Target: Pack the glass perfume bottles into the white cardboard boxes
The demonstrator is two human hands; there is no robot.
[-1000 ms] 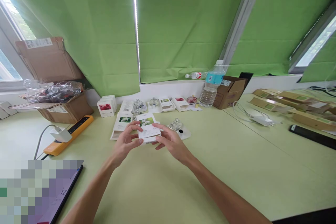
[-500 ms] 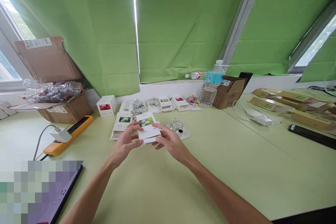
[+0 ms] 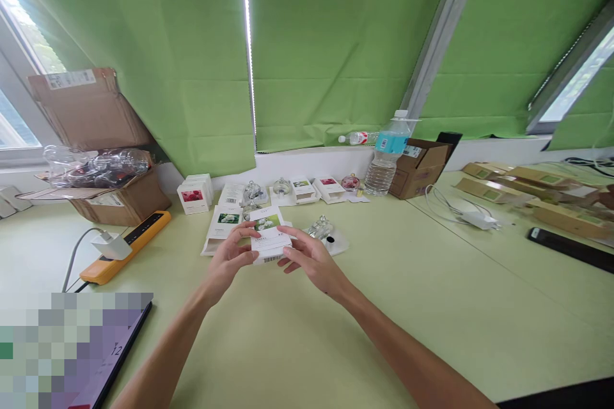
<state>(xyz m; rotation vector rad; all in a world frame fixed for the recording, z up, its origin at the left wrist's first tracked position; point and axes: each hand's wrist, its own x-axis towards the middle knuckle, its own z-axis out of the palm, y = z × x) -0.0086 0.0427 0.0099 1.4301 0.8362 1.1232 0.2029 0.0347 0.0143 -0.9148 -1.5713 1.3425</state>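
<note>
Between both hands is a small white carton (image 3: 269,241) printed with white flowers on green, its barcode end facing me. My left hand (image 3: 233,252) grips its left side, thumb at the near edge and fingers on the face. The fingers of my right hand (image 3: 307,254) close on the right side, thumb by the near corner. Just left of the carton lies a similar white flower packet (image 3: 223,222). Beyond my right hand, a clear glass ornament (image 3: 320,227) rests beside a white piece with a black spot (image 3: 330,240).
Further back stand a stack of white boxes (image 3: 194,194), a glass jar (image 3: 281,187), a red-tinted jar (image 3: 350,183) and a large water bottle (image 3: 386,156). On the left are an orange power strip (image 3: 128,246) and a screen (image 3: 112,358). A charger (image 3: 478,220) lies right.
The near end of the carton has closed down: a gap and loose flap showed there before, and now the barcode end is visible. Both hands stay in nearly the same place.
</note>
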